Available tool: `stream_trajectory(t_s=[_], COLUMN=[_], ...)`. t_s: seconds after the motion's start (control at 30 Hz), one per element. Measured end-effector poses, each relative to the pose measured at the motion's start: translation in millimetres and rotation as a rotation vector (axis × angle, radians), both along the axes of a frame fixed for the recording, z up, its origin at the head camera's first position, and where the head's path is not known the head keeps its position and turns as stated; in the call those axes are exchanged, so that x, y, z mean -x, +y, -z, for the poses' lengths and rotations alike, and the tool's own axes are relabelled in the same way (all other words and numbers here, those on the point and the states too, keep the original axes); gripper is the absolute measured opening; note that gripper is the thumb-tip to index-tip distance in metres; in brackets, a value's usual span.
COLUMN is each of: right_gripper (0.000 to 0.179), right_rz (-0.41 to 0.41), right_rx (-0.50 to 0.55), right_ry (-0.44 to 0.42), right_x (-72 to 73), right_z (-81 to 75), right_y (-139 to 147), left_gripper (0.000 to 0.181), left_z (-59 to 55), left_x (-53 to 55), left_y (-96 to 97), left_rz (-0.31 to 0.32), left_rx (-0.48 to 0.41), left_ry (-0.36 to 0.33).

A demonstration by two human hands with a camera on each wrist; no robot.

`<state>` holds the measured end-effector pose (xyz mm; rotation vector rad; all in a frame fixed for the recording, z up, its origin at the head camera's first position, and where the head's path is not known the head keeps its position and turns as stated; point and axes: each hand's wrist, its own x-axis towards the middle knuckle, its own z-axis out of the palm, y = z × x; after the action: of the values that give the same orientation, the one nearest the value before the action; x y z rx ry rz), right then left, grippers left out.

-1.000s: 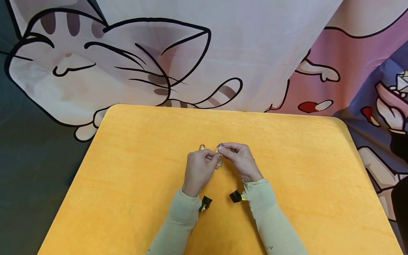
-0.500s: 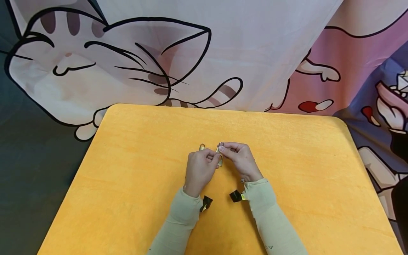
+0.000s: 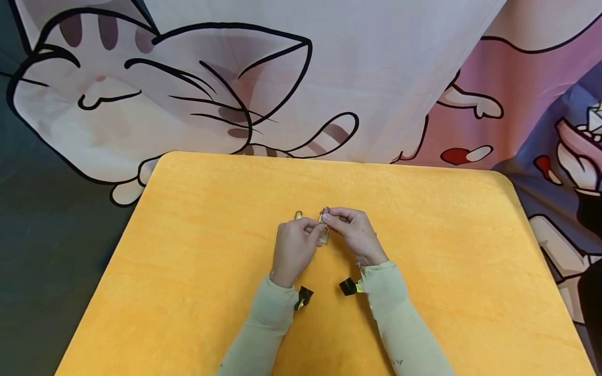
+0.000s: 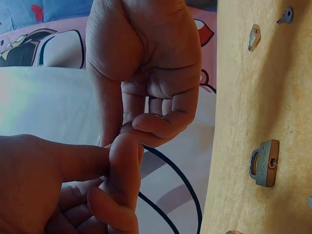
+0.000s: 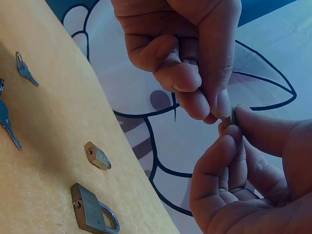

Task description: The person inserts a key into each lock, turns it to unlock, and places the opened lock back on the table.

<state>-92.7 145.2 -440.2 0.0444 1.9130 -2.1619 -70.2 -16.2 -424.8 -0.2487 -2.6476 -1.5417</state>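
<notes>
Near the table's middle, both hands meet over a small brass padlock (image 3: 322, 219) with a silvery loop at its top, mostly covered by fingertips. The left hand (image 3: 292, 249) pinches it from one side, thumb against finger. From the other side the right hand (image 3: 358, 236) pinches it too. A sliver of its brass body shows between the fingertips in the right wrist view. Below the hands lie a larger padlock (image 5: 88, 209) with a silvery shackle and a smaller padlock (image 5: 97, 156). In the head view, a padlock (image 3: 298, 214) stands out beyond the left hand.
A key on a ring (image 5: 25, 69) and another key (image 5: 9, 124) lie on the yellow table (image 3: 211, 235). Black tabs (image 3: 349, 286) stick out at the wrists. Behind the table's far edge hangs a printed cloth (image 3: 400, 78).
Both hands stay joined at the small padlock, with only slight finger movement. The whole head view has shifted up a little.
</notes>
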Motion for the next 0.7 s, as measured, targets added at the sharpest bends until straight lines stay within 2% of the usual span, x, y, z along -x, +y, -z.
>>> stream_trajectory(t_s=[0.23,0.43,0.7], right_gripper=[0.029,0.026,0.026], right_rz=[0.007,0.001,-0.025], right_rx=[0.012,0.008,-0.076], right_ry=[0.024,0.028,0.029], right_x=[-0.7,-0.2,7.7], right_z=[-0.6,-1.3,-6.4], right_y=[-1,-5,-6], left_gripper=[0.015,0.017,0.020], left_z=[0.5,2.0,-0.5], left_x=[0.9,2.0,3.7], left_y=[-1.1,-6.1,-13.7], left_rz=[0.002,0.026,0.035], left_rx=[-0.002,0.002,-0.018], left_ry=[-0.020,-0.065,-0.090])
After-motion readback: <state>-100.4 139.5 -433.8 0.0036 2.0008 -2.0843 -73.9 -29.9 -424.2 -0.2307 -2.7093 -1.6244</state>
